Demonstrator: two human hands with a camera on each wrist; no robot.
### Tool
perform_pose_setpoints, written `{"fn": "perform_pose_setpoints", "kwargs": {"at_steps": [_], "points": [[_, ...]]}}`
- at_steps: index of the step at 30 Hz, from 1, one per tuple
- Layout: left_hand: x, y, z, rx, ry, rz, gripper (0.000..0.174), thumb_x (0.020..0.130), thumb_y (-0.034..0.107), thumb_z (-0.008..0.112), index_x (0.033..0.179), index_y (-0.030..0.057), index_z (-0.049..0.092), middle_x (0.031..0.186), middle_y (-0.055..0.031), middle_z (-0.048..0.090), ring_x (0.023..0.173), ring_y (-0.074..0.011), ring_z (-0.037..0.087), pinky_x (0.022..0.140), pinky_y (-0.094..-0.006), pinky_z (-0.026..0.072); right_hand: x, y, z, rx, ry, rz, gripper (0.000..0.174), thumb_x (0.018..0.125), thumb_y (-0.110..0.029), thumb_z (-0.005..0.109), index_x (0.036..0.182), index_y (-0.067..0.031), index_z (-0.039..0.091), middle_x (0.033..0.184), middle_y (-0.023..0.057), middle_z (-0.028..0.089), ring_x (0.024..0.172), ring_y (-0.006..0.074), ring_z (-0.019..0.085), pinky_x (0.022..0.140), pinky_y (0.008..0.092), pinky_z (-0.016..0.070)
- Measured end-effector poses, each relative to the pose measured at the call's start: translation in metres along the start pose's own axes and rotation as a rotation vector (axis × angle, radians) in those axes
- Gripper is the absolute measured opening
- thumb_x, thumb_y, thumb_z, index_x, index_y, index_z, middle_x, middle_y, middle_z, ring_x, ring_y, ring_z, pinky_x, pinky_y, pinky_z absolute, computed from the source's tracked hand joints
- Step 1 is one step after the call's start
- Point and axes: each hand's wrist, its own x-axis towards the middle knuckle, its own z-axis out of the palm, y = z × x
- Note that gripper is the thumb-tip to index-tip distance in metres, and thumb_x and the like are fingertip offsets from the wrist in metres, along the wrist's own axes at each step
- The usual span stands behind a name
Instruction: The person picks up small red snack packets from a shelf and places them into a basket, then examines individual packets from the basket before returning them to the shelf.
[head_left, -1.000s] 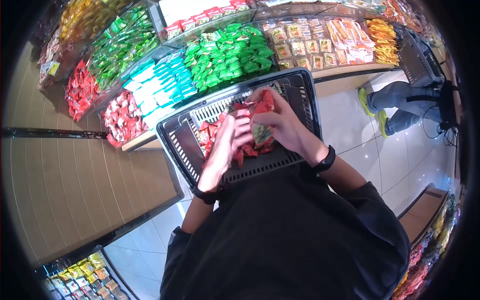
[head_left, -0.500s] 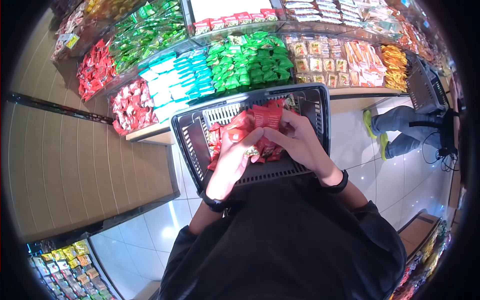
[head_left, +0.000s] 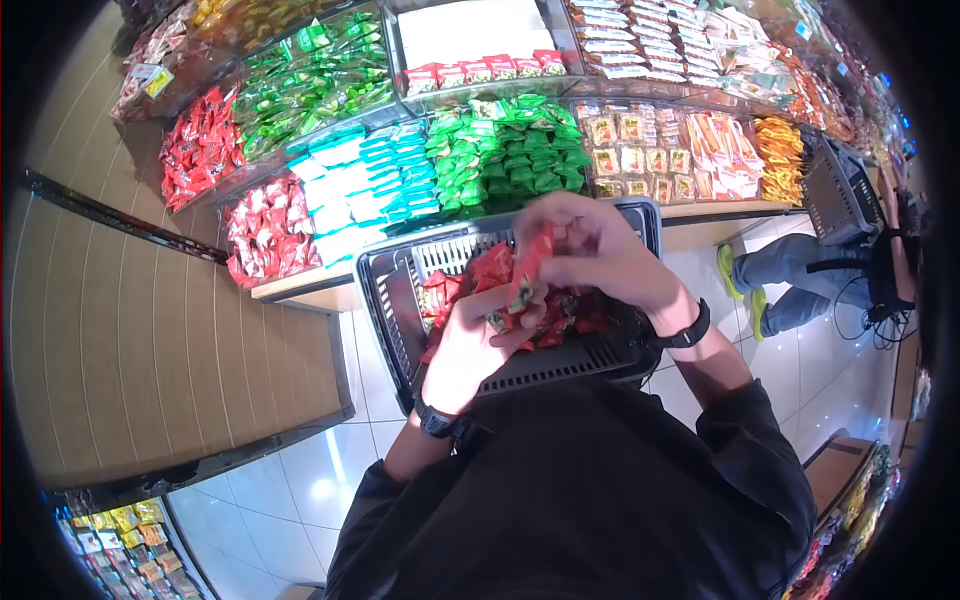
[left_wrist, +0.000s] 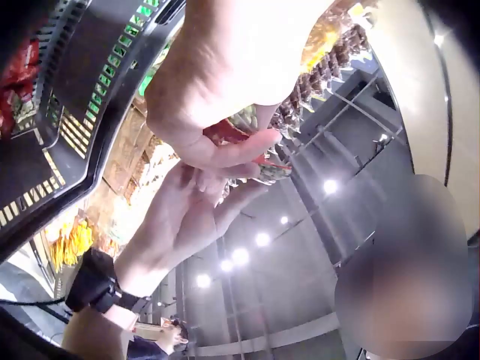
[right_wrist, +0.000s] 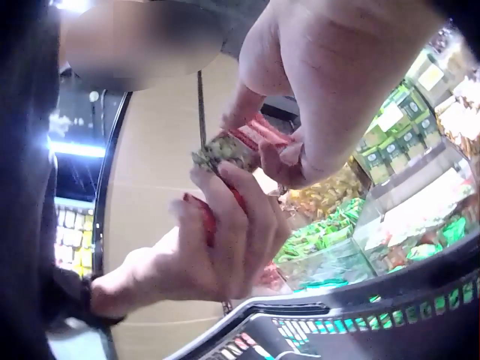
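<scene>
Both hands meet above a black shopping basket. My right hand pinches a small red snack packet, which stands tilted between thumb and fingers. My left hand curls its fingers round red packets just below it. In the right wrist view, the pinched packet shows red stripes and a greenish picture, its lower end at the left fingers. A red edge shows between those fingers. More red packets lie in the basket, partly hidden by the hands.
Beyond the basket are shelf bins of green packets, blue-white packets and red packets. A brown panelled counter stands at the left. To the right, a person in jeans stands near another basket.
Half a second ago the hands were close together with red packets spread between them. Now the right hand has lifted and turned a packet upward. The head view has shifted a little.
</scene>
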Motion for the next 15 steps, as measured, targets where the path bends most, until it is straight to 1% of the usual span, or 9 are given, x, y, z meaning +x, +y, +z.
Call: {"fn": "perform_pose_setpoints", "kwargs": {"at_steps": [1, 2, 3, 4, 6, 8, 10, 11, 15], "points": [[0.003, -0.007, -0.003, 0.206, -0.040, 0.274, 0.023, 0.087, -0.002, 0.069, 0.110, -0.0028, 0.066, 0.110, -0.0127, 0.072, 0.098, -0.0187, 0.070, 0.078, -0.0288, 0.0561, 0.003, 0.002, -0.006, -0.140, -0.005, 0.007, 0.021, 0.093, -0.005, 0.071, 0.111, -0.0010, 0.061, 0.109, 0.0061, 0.070, 0.078, 0.0066, 0.061, 0.068, 0.0218, 0.0485], [0.004, -0.012, -0.005, 0.412, -0.080, 0.547, 0.022, 0.089, -0.001, 0.067, 0.111, -0.0022, 0.066, 0.108, -0.0127, 0.073, 0.096, -0.0189, 0.070, 0.075, -0.0286, 0.0562, 0.004, -0.001, -0.004, -0.141, -0.001, 0.011, 0.021, 0.093, -0.005, 0.071, 0.111, -0.0010, 0.061, 0.109, 0.0061, 0.070, 0.078, 0.0066, 0.061, 0.068, 0.0218, 0.0485], [0.002, 0.016, 0.007, 0.159, -0.137, 0.400, 0.013, 0.096, 0.001, 0.061, 0.109, 0.0002, 0.064, 0.111, -0.0171, 0.073, 0.089, -0.0191, 0.071, 0.063, -0.0273, 0.0548, 0.006, -0.007, 0.001, -0.142, 0.095, -0.006, 0.021, 0.095, -0.007, 0.071, 0.112, -0.0007, 0.061, 0.105, 0.0049, 0.071, 0.083, 0.0063, 0.064, 0.071, 0.0214, 0.0509], [0.003, 0.024, 0.009, 0.153, -0.138, 0.401, 0.013, 0.096, 0.001, 0.061, 0.109, 0.0002, 0.064, 0.111, -0.0171, 0.073, 0.089, -0.0191, 0.071, 0.063, -0.0273, 0.0548, 0.008, -0.011, 0.002, -0.147, 0.189, -0.026, 0.021, 0.097, -0.009, 0.070, 0.114, -0.0005, 0.062, 0.102, 0.0037, 0.071, 0.087, 0.0061, 0.067, 0.074, 0.0210, 0.0533], [0.002, 0.035, 0.013, -0.553, -0.017, 0.200, 0.008, 0.100, 0.002, 0.054, 0.103, 0.0023, 0.062, 0.110, -0.0192, 0.071, 0.077, -0.0166, 0.068, 0.053, -0.0240, 0.0499, 0.008, -0.001, 0.000, -0.051, 0.193, -0.031, 0.018, 0.099, -0.012, 0.069, 0.111, -0.0013, 0.062, 0.101, 0.0039, 0.070, 0.085, 0.0075, 0.068, 0.074, 0.0224, 0.0545], [0.000, 0.042, 0.023, -0.428, 0.110, 0.311, 0.002, 0.100, 0.002, 0.059, 0.100, 0.0039, 0.058, 0.100, -0.0151, 0.070, 0.069, -0.0138, 0.065, 0.049, -0.0230, 0.0482, 0.007, -0.005, 0.017, 0.095, 0.271, 0.115, 0.016, 0.100, -0.015, 0.067, 0.108, -0.0022, 0.062, 0.098, 0.0037, 0.069, 0.083, 0.0087, 0.068, 0.074, 0.0238, 0.0558], [0.001, 0.039, 0.018, -0.247, 0.252, 0.399, 0.013, 0.095, -0.002, 0.065, 0.102, 0.0042, 0.057, 0.091, -0.0078, 0.066, 0.068, -0.0108, 0.062, 0.048, -0.0231, 0.0479, 0.008, -0.007, 0.022, 0.102, 0.237, 0.133, 0.015, 0.102, -0.017, 0.064, 0.104, -0.0023, 0.062, 0.097, 0.0045, 0.069, 0.082, 0.0103, 0.069, 0.072, 0.0254, 0.0572], [0.000, 0.039, 0.017, -0.323, 0.251, 0.404, 0.021, 0.091, -0.005, 0.070, 0.103, 0.0044, 0.056, 0.087, -0.0051, 0.064, 0.066, -0.0091, 0.062, 0.047, -0.0235, 0.0476, 0.008, -0.009, 0.018, 0.031, 0.198, 0.114, 0.016, 0.102, -0.018, 0.064, 0.102, -0.0020, 0.062, 0.095, 0.0049, 0.069, 0.081, 0.0104, 0.069, 0.070, 0.0255, 0.0572], [-0.010, 0.043, 0.018, -0.381, 0.197, 0.333, 0.018, 0.091, -0.005, 0.069, 0.100, 0.0037, 0.056, 0.087, -0.0052, 0.063, 0.061, -0.0088, 0.061, 0.045, -0.0245, 0.0478, 0.015, -0.022, 0.011, -0.113, 0.181, 0.105, 0.020, 0.102, -0.022, 0.065, 0.096, -0.0030, 0.064, 0.086, 0.0042, 0.069, 0.076, 0.0091, 0.068, 0.061, 0.0230, 0.0528]]}}
